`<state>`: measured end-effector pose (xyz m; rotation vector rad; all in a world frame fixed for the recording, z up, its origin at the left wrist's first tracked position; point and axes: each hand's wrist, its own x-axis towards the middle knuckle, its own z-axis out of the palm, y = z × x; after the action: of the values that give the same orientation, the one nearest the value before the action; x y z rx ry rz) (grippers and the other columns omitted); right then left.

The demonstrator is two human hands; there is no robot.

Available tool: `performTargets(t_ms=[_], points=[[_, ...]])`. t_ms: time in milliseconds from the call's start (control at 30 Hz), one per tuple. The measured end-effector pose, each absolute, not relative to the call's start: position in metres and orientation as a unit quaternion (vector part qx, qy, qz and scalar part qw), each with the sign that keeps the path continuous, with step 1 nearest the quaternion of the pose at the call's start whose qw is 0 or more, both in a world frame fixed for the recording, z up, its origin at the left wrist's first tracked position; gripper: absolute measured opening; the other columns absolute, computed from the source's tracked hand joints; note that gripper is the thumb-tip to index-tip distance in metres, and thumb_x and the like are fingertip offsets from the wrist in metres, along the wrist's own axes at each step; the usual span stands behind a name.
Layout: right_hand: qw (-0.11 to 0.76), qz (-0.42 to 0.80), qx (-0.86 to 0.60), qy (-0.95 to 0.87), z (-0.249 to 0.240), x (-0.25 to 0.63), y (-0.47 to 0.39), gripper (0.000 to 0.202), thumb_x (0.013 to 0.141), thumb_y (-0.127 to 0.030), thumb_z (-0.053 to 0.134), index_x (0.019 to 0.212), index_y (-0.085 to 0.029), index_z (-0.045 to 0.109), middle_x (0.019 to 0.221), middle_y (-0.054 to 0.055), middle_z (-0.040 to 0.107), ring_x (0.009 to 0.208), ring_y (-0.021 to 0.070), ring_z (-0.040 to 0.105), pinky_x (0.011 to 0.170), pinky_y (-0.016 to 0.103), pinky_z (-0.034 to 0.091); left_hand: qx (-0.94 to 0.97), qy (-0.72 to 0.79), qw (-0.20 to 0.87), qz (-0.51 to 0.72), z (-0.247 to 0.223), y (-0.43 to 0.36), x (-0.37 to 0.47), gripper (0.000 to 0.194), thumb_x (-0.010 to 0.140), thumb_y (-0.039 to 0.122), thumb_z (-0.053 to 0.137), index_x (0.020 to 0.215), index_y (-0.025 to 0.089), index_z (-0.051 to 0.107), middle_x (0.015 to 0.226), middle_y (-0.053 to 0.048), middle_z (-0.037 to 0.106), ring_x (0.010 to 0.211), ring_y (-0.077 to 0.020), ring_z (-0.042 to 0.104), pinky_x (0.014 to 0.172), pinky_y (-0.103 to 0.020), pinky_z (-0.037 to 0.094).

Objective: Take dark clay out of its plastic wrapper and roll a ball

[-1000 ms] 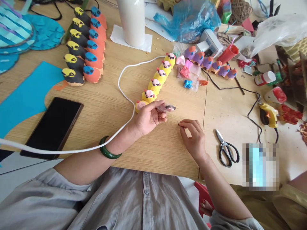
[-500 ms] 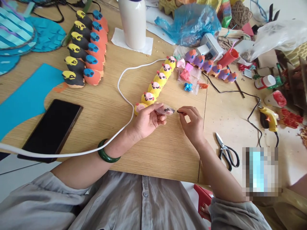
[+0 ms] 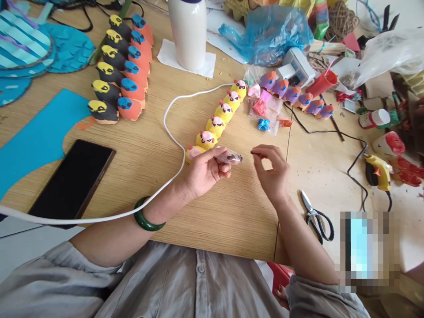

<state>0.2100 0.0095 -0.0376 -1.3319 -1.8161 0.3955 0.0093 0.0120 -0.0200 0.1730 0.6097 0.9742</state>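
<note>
My left hand (image 3: 205, 172) is closed on a small clear plastic packet (image 3: 232, 157) with something dark in it. A little to its right, my right hand (image 3: 273, 172) pinches a tiny dark piece (image 3: 254, 153) between thumb and fingertips; its material is too small to tell. Beyond my left hand runs a row of yellow clay-covered shapes (image 3: 217, 126) with pink faces, dark eye marks and red ears. The nearest yellow shape (image 3: 194, 153), partly behind my left hand, shows a pink patch and a red ear, and no dark marks are visible on it.
A white cable (image 3: 164, 117) crosses the table past a phone (image 3: 73, 179). Black-and-yellow shapes (image 3: 105, 90) and orange-and-blue shapes (image 3: 133, 84) stand at left, purple-and-orange ones (image 3: 293, 94) at back right. Scissors (image 3: 316, 216), a glue gun (image 3: 379, 172) and a white bottle (image 3: 188, 35) also lie about.
My right hand has drawn slightly away to the right from the packet, with the tiny dark piece in its fingertips. The whole view has shifted slightly.
</note>
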Motion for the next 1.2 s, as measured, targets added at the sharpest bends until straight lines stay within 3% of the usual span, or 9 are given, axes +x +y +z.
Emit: performTargets(t_ms=[267, 400, 533, 633, 767, 933, 1000, 1133, 1200], points=[[0.453, 0.227, -0.566, -0.651, -0.039, 0.216, 0.011, 0.017, 0.092, -0.015, 0.063, 0.104, -0.024, 0.073, 0.107, 0.006, 0.072, 0.099, 0.0200, 0.069, 0.088, 0.039, 0.060, 0.077, 0.287, 0.847, 0.441, -0.025, 0.012, 0.012, 0.020, 0.085, 0.019, 0.073, 0.068, 0.011, 0.066, 0.066, -0.003, 0.067, 0.051, -0.0085, 0.057, 0.048, -0.020, 0.051], [0.534, 0.360, -0.557, -0.524, -0.034, 0.203, 0.001, 0.017, 0.090, -0.021, 0.072, 0.107, -0.025, 0.072, 0.103, 0.002, 0.074, 0.085, 0.0152, 0.072, 0.081, 0.035, 0.064, 0.093, 0.275, 0.852, 0.436, -0.031, 0.011, 0.013, 0.026, 0.084, 0.027, 0.080, 0.069, 0.012, 0.064, 0.068, 0.000, 0.063, 0.053, -0.0082, 0.056, 0.049, -0.020, 0.053], [0.570, 0.392, -0.545, -0.474, -0.026, 0.194, -0.016, 0.017, 0.089, -0.025, 0.078, 0.104, -0.025, 0.071, 0.098, 0.001, 0.074, 0.075, 0.0130, 0.072, 0.073, 0.031, 0.065, 0.133, 0.283, 0.842, 0.441, -0.034, 0.008, 0.014, 0.029, 0.084, 0.037, 0.081, 0.074, 0.012, 0.070, 0.074, -0.001, 0.066, 0.057, -0.0077, 0.056, 0.050, -0.019, 0.053], [0.575, 0.372, -0.534, -0.496, -0.024, 0.191, -0.027, 0.012, 0.092, -0.021, 0.074, 0.102, -0.026, 0.072, 0.100, 0.001, 0.073, 0.078, 0.0133, 0.072, 0.070, 0.030, 0.064, 0.160, 0.309, 0.833, 0.431, -0.035, 0.005, 0.015, 0.027, 0.087, 0.039, 0.078, 0.080, 0.013, 0.076, 0.081, -0.004, 0.071, 0.062, -0.0093, 0.060, 0.053, -0.020, 0.054], [0.575, 0.288, -0.508, -0.573, -0.022, 0.192, -0.032, 0.033, 0.094, -0.012, 0.068, 0.120, -0.031, 0.068, 0.107, 0.004, 0.072, 0.099, 0.0201, 0.071, 0.074, 0.036, 0.065, 0.192, 0.356, 0.815, 0.415, -0.035, 0.001, 0.018, 0.027, 0.087, 0.041, 0.076, 0.093, 0.016, 0.082, 0.102, -0.009, 0.079, 0.081, -0.0156, 0.069, 0.059, -0.022, 0.056], [0.478, 0.120, -0.480, -0.725, -0.017, 0.198, -0.028, 0.040, 0.086, -0.003, 0.072, 0.117, -0.028, 0.071, 0.106, 0.007, 0.077, 0.098, 0.0236, 0.071, 0.084, 0.045, 0.062, 0.243, 0.363, 0.807, 0.399, -0.034, -0.004, 0.021, 0.029, 0.092, 0.043, 0.071, 0.103, 0.019, 0.084, 0.118, -0.012, 0.079, 0.108, -0.0247, 0.071, 0.070, -0.025, 0.059], [0.468, 0.124, -0.482, -0.730, -0.017, 0.200, -0.026, 0.038, 0.086, -0.002, 0.072, 0.116, -0.027, 0.071, 0.105, 0.007, 0.077, 0.097, 0.0237, 0.071, 0.084, 0.046, 0.062, 0.253, 0.353, 0.808, 0.397, -0.035, -0.005, 0.021, 0.027, 0.093, 0.042, 0.070, 0.104, 0.021, 0.084, 0.120, -0.012, 0.078, 0.114, -0.0263, 0.070, 0.074, -0.027, 0.060], [0.528, 0.146, -0.508, -0.665, -0.018, 0.203, -0.027, 0.038, 0.088, -0.004, 0.070, 0.118, -0.028, 0.070, 0.106, 0.007, 0.076, 0.099, 0.0248, 0.071, 0.084, 0.047, 0.061, 0.260, 0.343, 0.813, 0.393, -0.034, -0.006, 0.021, 0.025, 0.095, 0.040, 0.069, 0.103, 0.023, 0.084, 0.123, -0.010, 0.078, 0.123, -0.0280, 0.068, 0.078, -0.028, 0.061], [0.510, 0.140, -0.501, -0.685, -0.019, 0.203, -0.026, 0.038, 0.087, -0.004, 0.072, 0.117, -0.027, 0.071, 0.108, 0.007, 0.076, 0.101, 0.0250, 0.070, 0.087, 0.048, 0.059, 0.257, 0.349, 0.812, 0.390, -0.033, -0.006, 0.021, 0.025, 0.094, 0.040, 0.070, 0.105, 0.022, 0.084, 0.122, -0.010, 0.078, 0.121, -0.0286, 0.069, 0.078, -0.029, 0.061]])
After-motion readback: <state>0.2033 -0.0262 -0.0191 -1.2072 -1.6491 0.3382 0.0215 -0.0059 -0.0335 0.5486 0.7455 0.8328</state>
